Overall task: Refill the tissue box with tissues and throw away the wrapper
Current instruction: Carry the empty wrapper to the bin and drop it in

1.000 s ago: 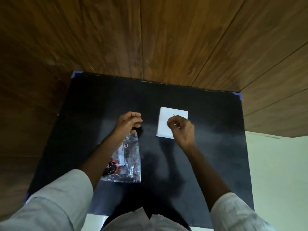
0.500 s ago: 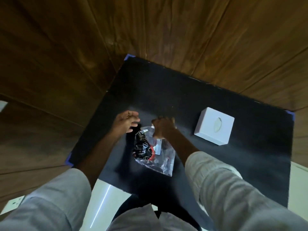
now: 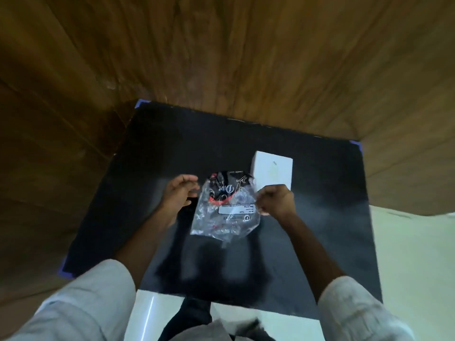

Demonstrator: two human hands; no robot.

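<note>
A clear plastic wrapper (image 3: 225,207) with black and red print and a white label hangs just above the black mat (image 3: 320,230). My right hand (image 3: 277,201) is closed on the wrapper's right edge and holds it up. My left hand (image 3: 179,193) hovers at the wrapper's left edge with its fingers curled and apart, gripping nothing. The white tissue box (image 3: 273,172) stands on the mat just behind the wrapper and my right hand, and its near edge is partly hidden by them. No loose tissues are in view.
The mat lies on a table against wood-panelled walls (image 3: 221,57) at the back and left. Blue tape marks the mat's corners (image 3: 141,103). A pale floor (image 3: 413,254) shows to the right and below the mat's front edge.
My right hand left the tissue box, went to the wrapper, closed on its edge and lifted it off the mat. The wrapper now hangs between both hands. The camera view swung about.
</note>
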